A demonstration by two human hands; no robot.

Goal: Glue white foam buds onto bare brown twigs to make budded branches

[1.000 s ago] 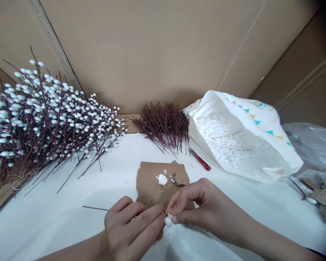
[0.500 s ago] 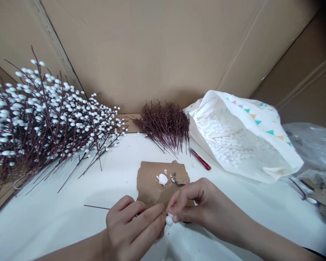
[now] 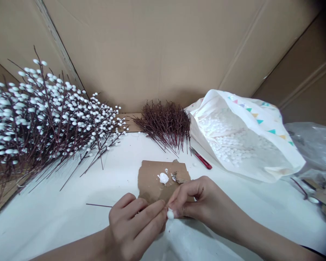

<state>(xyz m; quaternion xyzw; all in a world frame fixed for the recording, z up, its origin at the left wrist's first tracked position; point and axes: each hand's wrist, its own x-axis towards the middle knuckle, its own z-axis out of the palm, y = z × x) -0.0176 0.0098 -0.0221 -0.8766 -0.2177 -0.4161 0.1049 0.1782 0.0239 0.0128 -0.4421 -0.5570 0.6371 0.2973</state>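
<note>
My left hand (image 3: 138,226) is closed around a thin brown artificial twig (image 3: 99,205), whose bare end sticks out to the left past the knuckles. Close against its fingertips, my right hand (image 3: 197,199) pinches with thumb and forefinger at a small white foam berry (image 3: 170,214) at the twig's other end. The fingers partly cover the join between berry and twig. Just beyond the hands lies a torn piece of cardboard (image 3: 149,177) bearing a blob of white glue (image 3: 163,178) and a greyish, glue-smeared scrap (image 3: 180,177).
Finished-looking branches with white berries (image 3: 51,112) pile up at the left. Bare brown twigs (image 3: 165,123) lie at the back middle. A red cutter (image 3: 202,159) rests beside an open white bag of berries (image 3: 282,159). Clear plastic (image 3: 309,145) is at far right; cardboard walls (image 3: 152,47) stand behind.
The berry at the fingertips has shifted slightly upward and turned, with one rounded end now showing below the right thumb. Both hands keep their hold in nearly the same place.
</note>
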